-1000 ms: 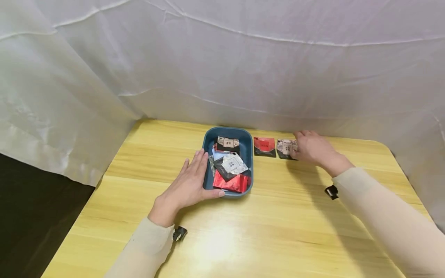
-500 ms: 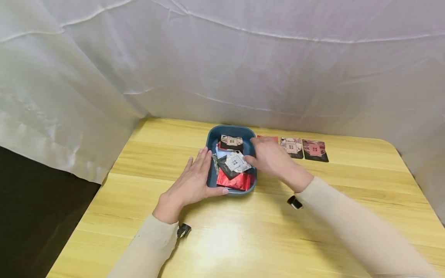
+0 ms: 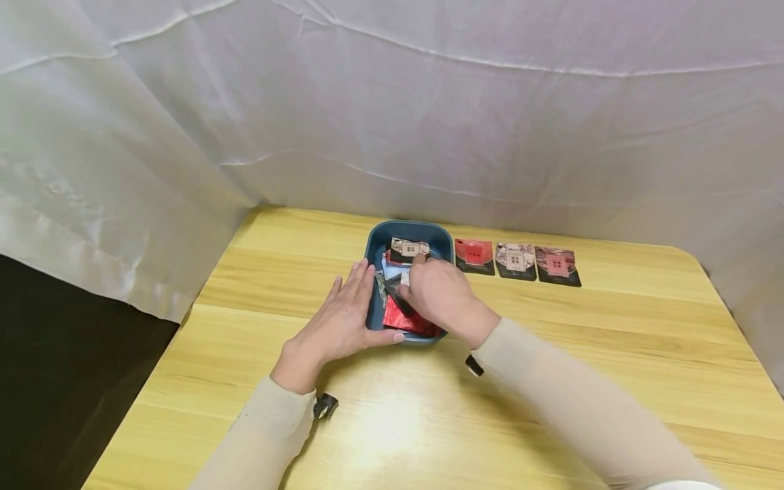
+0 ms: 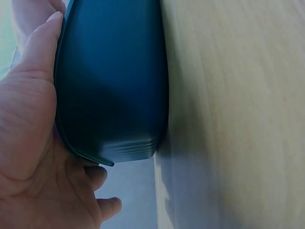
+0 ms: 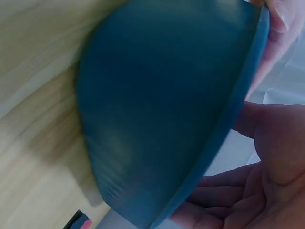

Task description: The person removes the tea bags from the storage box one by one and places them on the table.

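A blue plastic tub (image 3: pixel 371 316) holding several sachets stands near the table's back edge. My left hand (image 3: pixel 333 320) braces its left side, fingers straight along the rim and thumb at the near corner. The left wrist view has that palm (image 4: pixel 28 143) against the tub's outer wall (image 4: pixel 114 81). Inside the tub, my right hand (image 3: pixel 444 292) pinches a black-and-white sachet (image 3: pixel 397 291), mostly covered by the fingers. Beside it lie a shiny red sachet (image 3: pixel 401 318) and a black one with a patterned top (image 3: pixel 409 250). The wall hides the right fingertips in the right wrist view.
Right of the tub, a red-and-black sachet (image 3: pixel 474 256), a pale patterned sachet (image 3: pixel 516 261) and a dark one with a pink label (image 3: pixel 557 265) lie in a row on the wooden table (image 3: pixel 582 395). A white cloth (image 3: pixel 429 122) hangs behind.
My right hand has let go of the sachet at the row's right end, moved left over the row and reached into the tub. My left hand has stayed at the tub.
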A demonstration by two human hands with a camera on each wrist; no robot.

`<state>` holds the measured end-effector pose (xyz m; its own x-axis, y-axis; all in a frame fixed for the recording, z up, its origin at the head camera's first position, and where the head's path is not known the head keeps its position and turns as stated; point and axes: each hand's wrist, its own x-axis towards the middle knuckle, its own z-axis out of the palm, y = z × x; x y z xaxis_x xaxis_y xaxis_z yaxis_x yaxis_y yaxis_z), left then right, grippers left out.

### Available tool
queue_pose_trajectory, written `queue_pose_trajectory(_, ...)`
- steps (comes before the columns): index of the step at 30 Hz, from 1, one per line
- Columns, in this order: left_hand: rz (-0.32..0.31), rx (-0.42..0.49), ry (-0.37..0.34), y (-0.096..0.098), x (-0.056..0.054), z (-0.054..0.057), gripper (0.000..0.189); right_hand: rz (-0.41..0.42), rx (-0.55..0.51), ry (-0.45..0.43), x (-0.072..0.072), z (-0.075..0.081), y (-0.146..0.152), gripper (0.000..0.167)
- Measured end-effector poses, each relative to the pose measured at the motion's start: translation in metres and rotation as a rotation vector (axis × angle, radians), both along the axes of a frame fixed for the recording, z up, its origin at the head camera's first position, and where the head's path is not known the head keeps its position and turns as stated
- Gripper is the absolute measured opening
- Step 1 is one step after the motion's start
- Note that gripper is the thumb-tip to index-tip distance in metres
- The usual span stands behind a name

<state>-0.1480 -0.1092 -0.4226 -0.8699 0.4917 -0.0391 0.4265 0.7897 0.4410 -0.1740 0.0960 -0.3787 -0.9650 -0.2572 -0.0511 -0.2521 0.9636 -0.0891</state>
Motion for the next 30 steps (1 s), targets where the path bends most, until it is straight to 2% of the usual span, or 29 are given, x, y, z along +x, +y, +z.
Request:
queue_pose_trajectory(6,0.004,0.002,-0.008,-0.001,0.0,0.0,0.135,-0.048,0.036,-0.039,0.0,-0.01,-0.011,0.094)
queue_pose_trajectory(13,0.0,0.002,-0.011,0.0,0.0,0.001,0.134,-0.067,0.045,-0.076,0.001,-0.019,-0.015,0.094)
queue_pose_trajectory(16,-0.004,0.0,-0.012,0.0,0.0,0.001,0.135,-0.012,0.033,-0.092,0.001,-0.017,-0.012,0.09)
queue_pose_trajectory(21,-0.004,-0.005,-0.014,0.001,-0.001,0.001,0.135,0.19,0.006,-0.177,-0.004,-0.009,0.001,0.092)
queue_pose_trajectory(23,-0.002,-0.006,-0.019,0.001,-0.001,0.002,0.135,0.235,0.006,-0.204,-0.006,-0.006,0.007,0.096)
queue_pose_trajectory(30,0.001,0.003,-0.03,0.001,0.0,0.001,0.136,0.157,0.046,-0.238,-0.007,0.001,0.014,0.09)
